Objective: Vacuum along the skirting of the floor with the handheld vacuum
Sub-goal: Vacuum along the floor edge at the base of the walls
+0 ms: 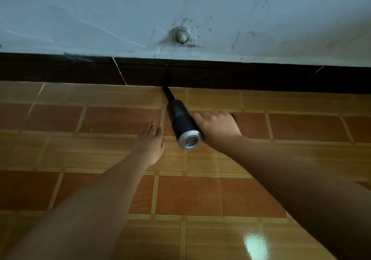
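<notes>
A black handheld vacuum with a silver vented rear cap points away from me, its narrow nozzle tip touching the foot of the dark skirting. My right hand grips the vacuum's handle on its right side, and the handle is mostly hidden under my fingers. To the left of the vacuum, my left hand lies flat on the tiled floor with its fingers straight, not touching the vacuum.
Above the skirting rises a scuffed pale blue wall with a small round metal fitting. The glossy orange and tan floor tiles stretch left and right along the skirting. A light glare shows on the floor at the lower right.
</notes>
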